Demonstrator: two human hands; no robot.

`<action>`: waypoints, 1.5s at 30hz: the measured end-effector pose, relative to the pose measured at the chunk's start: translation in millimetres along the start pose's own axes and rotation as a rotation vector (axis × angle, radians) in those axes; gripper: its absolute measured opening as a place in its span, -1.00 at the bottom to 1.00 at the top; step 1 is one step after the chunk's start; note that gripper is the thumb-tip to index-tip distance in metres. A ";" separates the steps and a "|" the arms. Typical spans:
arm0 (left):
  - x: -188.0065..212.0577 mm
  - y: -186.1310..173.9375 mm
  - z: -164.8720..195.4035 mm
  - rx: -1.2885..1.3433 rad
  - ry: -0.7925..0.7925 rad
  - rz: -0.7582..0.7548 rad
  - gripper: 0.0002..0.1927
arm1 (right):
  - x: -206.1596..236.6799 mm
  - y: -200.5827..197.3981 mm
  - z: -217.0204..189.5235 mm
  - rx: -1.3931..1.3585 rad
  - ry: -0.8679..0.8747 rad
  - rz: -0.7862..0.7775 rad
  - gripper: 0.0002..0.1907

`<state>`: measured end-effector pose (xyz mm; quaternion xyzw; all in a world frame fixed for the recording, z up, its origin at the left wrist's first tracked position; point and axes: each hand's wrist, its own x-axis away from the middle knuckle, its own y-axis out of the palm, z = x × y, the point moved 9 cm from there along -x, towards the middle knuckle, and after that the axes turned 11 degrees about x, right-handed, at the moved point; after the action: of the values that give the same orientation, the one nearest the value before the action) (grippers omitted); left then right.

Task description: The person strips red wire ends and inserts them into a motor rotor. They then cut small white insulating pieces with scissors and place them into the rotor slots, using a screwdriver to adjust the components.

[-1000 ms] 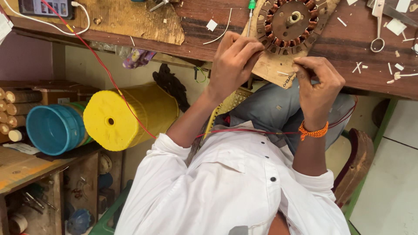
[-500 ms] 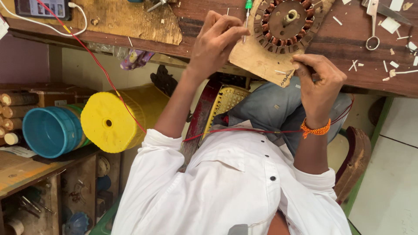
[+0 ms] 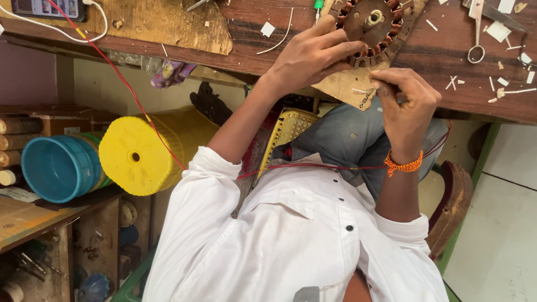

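A round motor stator (image 3: 373, 22) with copper-coloured windings lies on the dark wooden bench (image 3: 436, 84), partly on a piece of brown cardboard (image 3: 344, 89). My left hand (image 3: 313, 53) grips the stator's near left rim with curled fingers. My right hand (image 3: 405, 100), with an orange thread band at the wrist, pinches its fingertips together at the stator's lower edge. A thin red wire (image 3: 313, 166) runs across my white shirt and up behind that hand. A small white strip (image 3: 358, 90) lies by the fingertips.
A big yellow spool (image 3: 140, 154) and a blue tub (image 3: 56, 168) sit on a shelf at the left. Scissors (image 3: 476, 28) and white paper scraps lie on the bench at the right. A yellow basket (image 3: 291, 131) and a wooden chair (image 3: 456, 201) are below.
My left hand has shifted from the stator's left side onto its rim. My right hand stays pinched at the lower edge. The view has moved a little closer to the bench.
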<state>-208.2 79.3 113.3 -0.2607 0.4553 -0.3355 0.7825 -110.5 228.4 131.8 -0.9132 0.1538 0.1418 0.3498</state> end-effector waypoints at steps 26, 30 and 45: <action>-12.6 25.3 -135.5 0.334 -0.498 0.121 -0.77 | 17.9 -2.3 42.8 -0.128 0.114 0.087 -0.66; -34.2 33.5 -139.0 0.253 -0.302 -0.025 -0.78 | 11.6 -3.8 37.2 -0.095 0.117 0.076 -0.69; -65.9 8.9 -88.0 0.441 -0.267 0.034 -0.81 | -77.8 -4.4 -22.1 0.441 -0.226 0.212 -0.45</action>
<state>-307.4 126.2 102.8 -0.1182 0.2681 -0.3760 0.8791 -176.5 230.6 178.8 -0.7721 0.2359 0.2420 0.5382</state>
